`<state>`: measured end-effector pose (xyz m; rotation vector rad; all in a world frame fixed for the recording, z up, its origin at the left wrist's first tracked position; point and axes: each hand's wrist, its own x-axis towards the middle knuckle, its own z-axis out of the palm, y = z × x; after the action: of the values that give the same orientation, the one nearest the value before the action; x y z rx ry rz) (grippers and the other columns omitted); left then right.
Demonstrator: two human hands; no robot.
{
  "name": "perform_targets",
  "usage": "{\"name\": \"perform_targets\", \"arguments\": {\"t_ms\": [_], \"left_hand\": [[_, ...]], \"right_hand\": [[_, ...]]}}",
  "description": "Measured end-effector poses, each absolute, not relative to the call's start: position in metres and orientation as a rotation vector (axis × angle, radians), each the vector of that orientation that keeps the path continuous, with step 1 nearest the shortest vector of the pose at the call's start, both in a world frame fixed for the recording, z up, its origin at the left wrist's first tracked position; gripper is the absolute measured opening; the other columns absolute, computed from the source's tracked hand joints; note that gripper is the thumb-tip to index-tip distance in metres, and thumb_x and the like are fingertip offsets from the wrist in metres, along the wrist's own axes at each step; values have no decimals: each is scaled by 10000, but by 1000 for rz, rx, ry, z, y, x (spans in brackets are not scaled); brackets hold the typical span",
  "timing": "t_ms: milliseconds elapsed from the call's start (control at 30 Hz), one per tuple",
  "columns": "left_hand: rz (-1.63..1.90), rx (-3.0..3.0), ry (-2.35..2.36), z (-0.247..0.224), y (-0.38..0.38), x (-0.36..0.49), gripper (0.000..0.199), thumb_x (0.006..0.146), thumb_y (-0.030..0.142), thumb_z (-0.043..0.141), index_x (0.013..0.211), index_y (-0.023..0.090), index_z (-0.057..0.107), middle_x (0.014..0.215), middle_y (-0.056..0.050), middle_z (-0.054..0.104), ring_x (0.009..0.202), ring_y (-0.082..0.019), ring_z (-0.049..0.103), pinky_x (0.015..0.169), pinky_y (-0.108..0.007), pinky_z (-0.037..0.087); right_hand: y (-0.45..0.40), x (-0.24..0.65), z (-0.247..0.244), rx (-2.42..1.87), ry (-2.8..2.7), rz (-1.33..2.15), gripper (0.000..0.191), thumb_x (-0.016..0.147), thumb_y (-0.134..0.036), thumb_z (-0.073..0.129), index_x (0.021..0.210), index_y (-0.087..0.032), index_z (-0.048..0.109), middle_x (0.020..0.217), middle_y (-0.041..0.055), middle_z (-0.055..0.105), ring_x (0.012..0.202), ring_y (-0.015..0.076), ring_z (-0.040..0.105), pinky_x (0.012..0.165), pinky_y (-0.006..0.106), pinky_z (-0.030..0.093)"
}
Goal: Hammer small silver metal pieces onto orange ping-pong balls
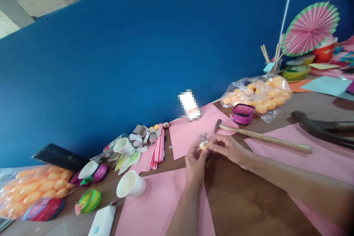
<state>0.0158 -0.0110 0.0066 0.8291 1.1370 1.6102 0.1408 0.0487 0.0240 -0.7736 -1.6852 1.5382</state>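
Near the middle of the table, my left hand (195,162) and my right hand (228,148) meet at a small ball (204,144), shiny silver on top and orange-yellow below. Left fingers and thumb cup it from the left. From the right, my right thumb and fingertips pinch its edge. A crinkled silvery bit stands above the ball; its exact shape is too small to tell. Beneath and beyond the hands are pink paper sheets (181,138) on the brown tabletop. A wooden-handled hammer (265,138) lies to the right of my right hand.
Bags of orange egg-shaped pieces lie at the back right (269,96) and left (38,186). A white cup (131,184), a white phone-like slab (103,221) and a green paper ring (88,201) stand left. Dark tongs-like tools (318,125) lie right. A blue wall (166,44) rises behind.
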Motion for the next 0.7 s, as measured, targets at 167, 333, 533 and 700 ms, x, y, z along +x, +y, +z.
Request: {"name": "perform_targets", "arguments": {"t_ms": [167,333,533,700], "left_hand": [[1612,869,1123,6,-12,15,462,699,277,657,1134,171,546,1065,-104,638,962,-229,598,876,-372,443],[1621,835,1122,7,-11,16,474,679,281,675,1123,164,555,1034,-105,652,949,-233,604,871,-374,445],[1615,855,1104,9,-12,16,429,703,258,654,1110,162,556,1042,-100,650,954,-226,602,861,-355,451],[1642,865,1114,10,-11,17,450,693,266,662,1118,164,554,1045,-92,652,969,-225,599,876,-357,444]], "right_hand": [[50,143,24,-754,-1701,1521,178,748,-334,579,708,-161,586,698,5,578,695,146,516,684,278,407],[50,144,25,-745,-1724,1505,176,753,-331,580,700,-163,591,705,6,587,693,142,519,678,269,406],[50,144,24,-754,-1706,1522,188,745,-354,584,711,-170,598,735,10,613,739,163,548,719,287,416],[50,143,22,-785,-1688,1544,187,736,-352,596,712,-167,595,748,17,624,761,173,559,742,300,422]]}}
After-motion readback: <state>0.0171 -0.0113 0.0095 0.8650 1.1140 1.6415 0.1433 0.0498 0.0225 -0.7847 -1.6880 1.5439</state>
